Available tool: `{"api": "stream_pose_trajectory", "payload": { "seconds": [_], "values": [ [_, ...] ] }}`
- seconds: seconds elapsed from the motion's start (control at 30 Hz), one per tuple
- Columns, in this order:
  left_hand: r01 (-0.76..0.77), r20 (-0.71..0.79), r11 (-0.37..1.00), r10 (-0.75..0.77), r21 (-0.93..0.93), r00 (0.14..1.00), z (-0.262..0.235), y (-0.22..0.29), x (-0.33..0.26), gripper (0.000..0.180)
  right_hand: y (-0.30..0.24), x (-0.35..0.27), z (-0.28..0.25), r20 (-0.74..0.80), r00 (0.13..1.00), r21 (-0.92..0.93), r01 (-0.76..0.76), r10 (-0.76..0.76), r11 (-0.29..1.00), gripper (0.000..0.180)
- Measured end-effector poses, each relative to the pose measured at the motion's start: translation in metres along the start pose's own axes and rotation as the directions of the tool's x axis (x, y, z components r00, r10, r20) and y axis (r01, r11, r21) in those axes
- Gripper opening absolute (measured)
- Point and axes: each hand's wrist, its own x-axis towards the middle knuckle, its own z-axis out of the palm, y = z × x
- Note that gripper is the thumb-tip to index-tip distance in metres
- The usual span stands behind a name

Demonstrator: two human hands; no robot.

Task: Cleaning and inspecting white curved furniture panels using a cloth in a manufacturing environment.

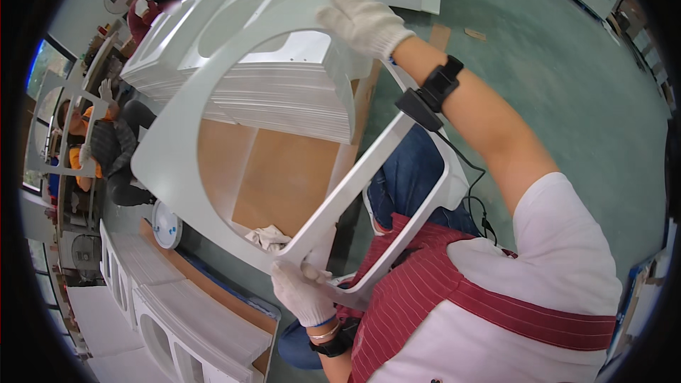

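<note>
A large white panel (167, 149) with one big round opening and smaller straight-edged openings stands tilted in front of me. My left hand (305, 293), in a white glove, is closed on its lower edge where a narrow strut meets the rim. At the panel's upper part is my right hand (362, 20), also gloved; its fingers are stretched out against the surface, thumb apart. Through the round opening I see a stack of similar white panels (284, 96) and a brown board (287, 177). A crumpled whitish cloth (268, 237) lies by the board's near edge.
Another stack of white panels (202, 319) stands at the lower left. A seated co-worker (120, 138) holds a similar frame (53, 169) on the left; another person (142, 10) is farther back. A white round object (167, 225) sits between the stacks. Green floor (525, 64) extends to the right.
</note>
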Motion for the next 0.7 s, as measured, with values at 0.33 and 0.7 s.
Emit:
{"api": "stream_pose_trajectory", "payload": {
  "seconds": [0.33,0.7],
  "values": [
    [0.021,-0.122,0.999,-0.027,-0.046,0.992,-0.025,-0.024,0.035,0.043,0.019,-0.153,-0.053,0.614,0.623,0.478,-0.782,0.485,0.400,0.032],
    [-0.494,-0.308,0.869,0.467,-0.011,0.829,-0.087,0.030,0.056,0.014,-0.087,-0.074,-0.015,0.512,0.859,0.826,-0.501,0.028,0.257,0.012]
  ]
}}
